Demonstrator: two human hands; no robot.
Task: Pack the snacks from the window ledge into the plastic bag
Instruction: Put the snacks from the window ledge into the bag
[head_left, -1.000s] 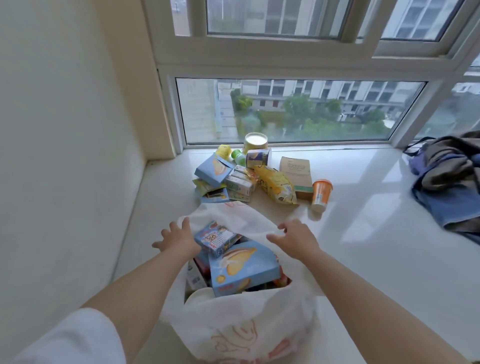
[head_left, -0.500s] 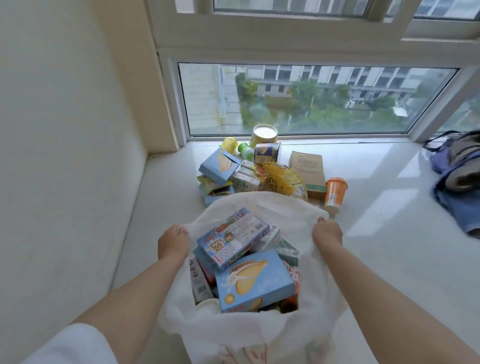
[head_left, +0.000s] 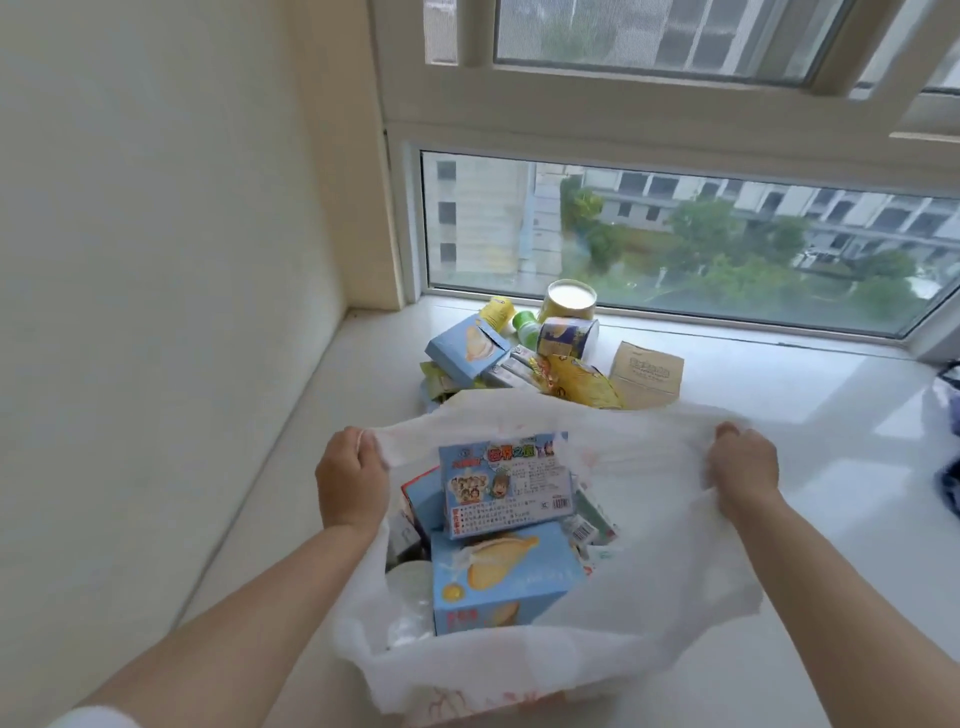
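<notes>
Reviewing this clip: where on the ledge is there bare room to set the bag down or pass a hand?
Bare ledge runs right of the brown packet, up to the window frame. Another free strip lies between the left wall and the snack pile. It is crowded at the pile, just behind the plastic bag, whose rim the left hand and right hand grip.

**One head-worn camera, looking forward and down**

A single wide-angle view comes from the person's head, tilted down over both forearms, which enter from 7 and 5 o'clock. It sits close above the plastic bag (head_left: 649, 545), whose mouth fills the lower centre, with the left hand (head_left: 353, 480) and right hand (head_left: 743, 470) gripping its rim at 9 and 3 o'clock. Farther off toward 12 o'clock lie the window ledge (head_left: 779, 374) and the window (head_left: 701, 244). The wall (head_left: 156, 312) runs along 9 to 11 o'clock. No second view overlaps.
</notes>
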